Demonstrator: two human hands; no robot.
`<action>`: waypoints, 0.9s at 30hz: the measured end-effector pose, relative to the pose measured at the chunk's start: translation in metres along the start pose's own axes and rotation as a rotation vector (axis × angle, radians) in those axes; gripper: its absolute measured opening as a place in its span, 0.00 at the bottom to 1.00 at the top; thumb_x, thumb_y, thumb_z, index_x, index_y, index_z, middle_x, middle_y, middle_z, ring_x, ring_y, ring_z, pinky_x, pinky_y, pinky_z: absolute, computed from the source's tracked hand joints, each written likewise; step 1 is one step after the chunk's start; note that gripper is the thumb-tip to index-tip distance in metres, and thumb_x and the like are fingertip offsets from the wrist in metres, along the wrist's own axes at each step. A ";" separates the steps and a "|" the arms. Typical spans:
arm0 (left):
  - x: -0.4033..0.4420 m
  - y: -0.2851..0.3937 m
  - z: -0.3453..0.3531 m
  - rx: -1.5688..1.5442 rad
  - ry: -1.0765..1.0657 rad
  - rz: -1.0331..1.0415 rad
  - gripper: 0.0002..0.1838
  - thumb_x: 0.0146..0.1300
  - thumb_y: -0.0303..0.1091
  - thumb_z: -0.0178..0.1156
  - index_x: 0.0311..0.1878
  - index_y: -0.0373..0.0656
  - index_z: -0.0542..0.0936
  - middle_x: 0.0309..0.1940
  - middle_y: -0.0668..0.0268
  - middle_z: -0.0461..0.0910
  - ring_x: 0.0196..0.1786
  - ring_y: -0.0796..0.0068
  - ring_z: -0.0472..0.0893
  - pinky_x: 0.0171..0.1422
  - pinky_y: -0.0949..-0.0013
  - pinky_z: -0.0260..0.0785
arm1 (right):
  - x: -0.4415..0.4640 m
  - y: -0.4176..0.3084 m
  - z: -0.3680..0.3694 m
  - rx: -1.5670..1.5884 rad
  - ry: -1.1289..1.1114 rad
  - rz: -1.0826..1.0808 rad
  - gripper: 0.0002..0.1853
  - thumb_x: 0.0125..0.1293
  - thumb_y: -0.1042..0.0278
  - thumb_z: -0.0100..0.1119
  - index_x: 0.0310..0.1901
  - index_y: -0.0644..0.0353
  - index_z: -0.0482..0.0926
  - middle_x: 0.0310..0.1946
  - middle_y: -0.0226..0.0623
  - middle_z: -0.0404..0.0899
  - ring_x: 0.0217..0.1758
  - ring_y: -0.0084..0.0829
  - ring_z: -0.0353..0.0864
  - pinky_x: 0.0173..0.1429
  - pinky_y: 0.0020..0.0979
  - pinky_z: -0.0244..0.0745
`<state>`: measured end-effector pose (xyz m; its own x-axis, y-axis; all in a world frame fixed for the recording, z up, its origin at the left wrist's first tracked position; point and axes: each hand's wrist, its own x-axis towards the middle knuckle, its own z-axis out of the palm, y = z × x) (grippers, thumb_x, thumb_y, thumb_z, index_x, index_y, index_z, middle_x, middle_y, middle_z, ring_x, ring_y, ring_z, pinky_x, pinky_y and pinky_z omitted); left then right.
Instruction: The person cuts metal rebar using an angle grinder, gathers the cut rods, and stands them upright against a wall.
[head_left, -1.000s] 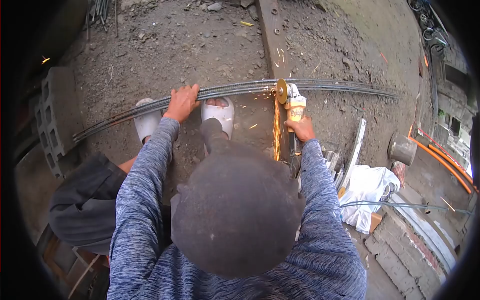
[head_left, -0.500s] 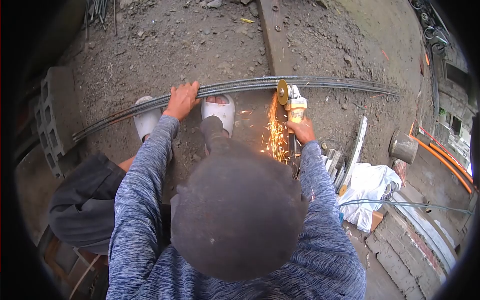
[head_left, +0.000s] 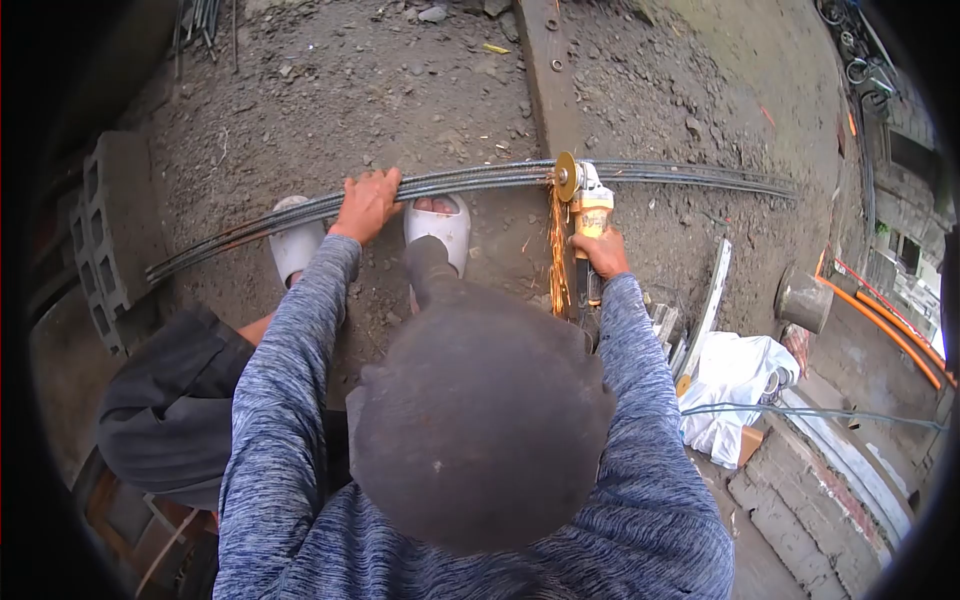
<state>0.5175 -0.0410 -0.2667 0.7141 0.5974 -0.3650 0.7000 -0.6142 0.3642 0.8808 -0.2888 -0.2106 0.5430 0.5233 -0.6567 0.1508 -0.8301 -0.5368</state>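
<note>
A bundle of long steel rebars runs across the ground in front of me, bowed by the wide lens. My left hand is wrapped over the bars, close to my white slippers. In my right hand is a yellow angle grinder, gripped around its body. The grinder's round cutting disc stands upright against the bars. Orange sparks stream from it toward my body. Where the disc meets the steel, the exact depth of the cut cannot be made out.
Under the bars lies a timber beam with bolts. A hollow concrete block stands left. To the right are a metal bar, a white plastic sack, a short cylinder, orange pipes and a cable.
The sparks have narrowed into a tighter, straighter stream. The grinder has shifted slightly, its disc still at the bars. My left hand keeps its place on the bundle.
</note>
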 end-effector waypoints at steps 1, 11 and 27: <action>0.000 0.000 0.000 -0.004 -0.003 -0.001 0.22 0.63 0.40 0.70 0.53 0.46 0.70 0.47 0.58 0.81 0.56 0.51 0.80 0.58 0.37 0.67 | 0.002 0.000 0.000 0.001 0.001 -0.007 0.17 0.48 0.62 0.73 0.35 0.66 0.84 0.33 0.38 0.87 0.34 0.30 0.86 0.41 0.34 0.80; 0.000 -0.001 0.004 0.017 0.013 -0.009 0.22 0.61 0.41 0.70 0.52 0.48 0.71 0.45 0.58 0.81 0.55 0.52 0.81 0.57 0.39 0.67 | 0.023 -0.025 0.000 -0.168 0.017 -0.063 0.17 0.51 0.62 0.71 0.38 0.67 0.86 0.34 0.39 0.88 0.35 0.31 0.86 0.43 0.35 0.80; -0.002 0.000 0.004 0.012 0.034 -0.008 0.21 0.62 0.41 0.69 0.52 0.47 0.71 0.46 0.59 0.81 0.56 0.53 0.80 0.59 0.40 0.66 | -0.009 -0.027 -0.002 -0.127 0.053 -0.062 0.16 0.50 0.61 0.71 0.35 0.65 0.84 0.33 0.39 0.87 0.33 0.30 0.85 0.41 0.35 0.79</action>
<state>0.5163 -0.0444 -0.2691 0.7085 0.6195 -0.3380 0.7057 -0.6155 0.3511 0.8735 -0.2710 -0.1894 0.5714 0.5663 -0.5940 0.2869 -0.8160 -0.5019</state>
